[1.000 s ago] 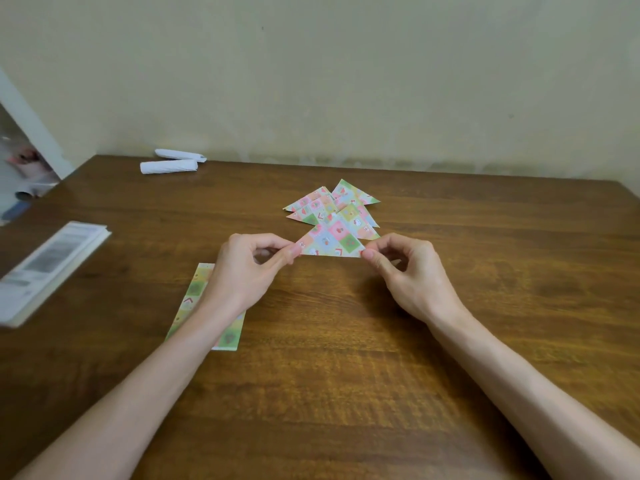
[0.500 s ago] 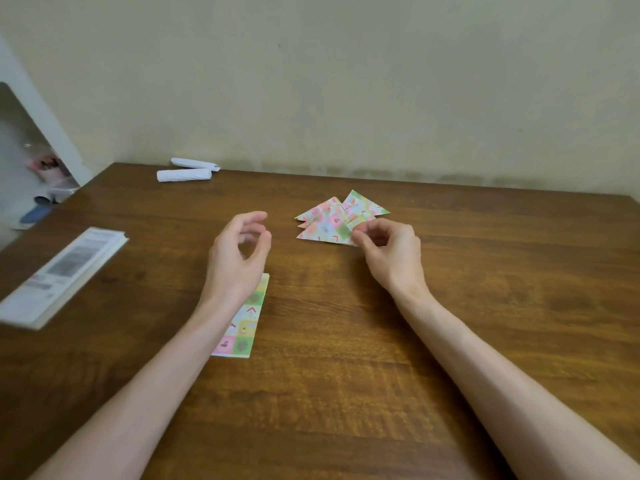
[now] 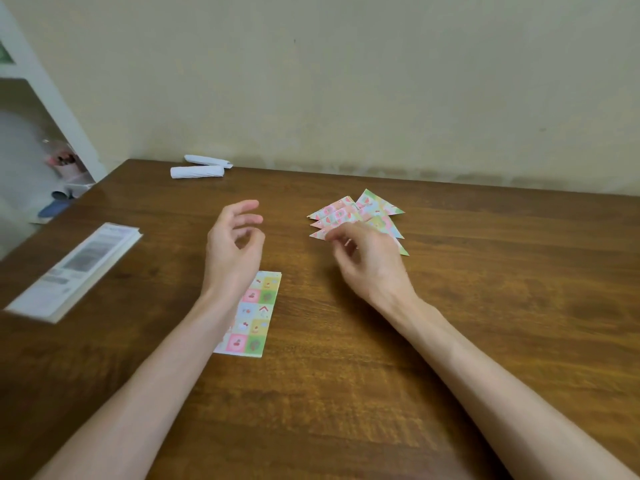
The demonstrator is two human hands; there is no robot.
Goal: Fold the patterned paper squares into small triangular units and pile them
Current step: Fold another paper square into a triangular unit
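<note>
Booklet (image 3: 74,271) with blurred print, patterned triangle pile (image 3: 346,211)

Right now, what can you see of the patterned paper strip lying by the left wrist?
The patterned paper strip is a long rectangle of paper, printed in two columns of pastel pink, green, yellow and white squares with pictures, cherries among them. It lies flat on the wooden table, its long side running away from the person. The left forearm covers its left edge; whether they touch cannot be told.
</note>
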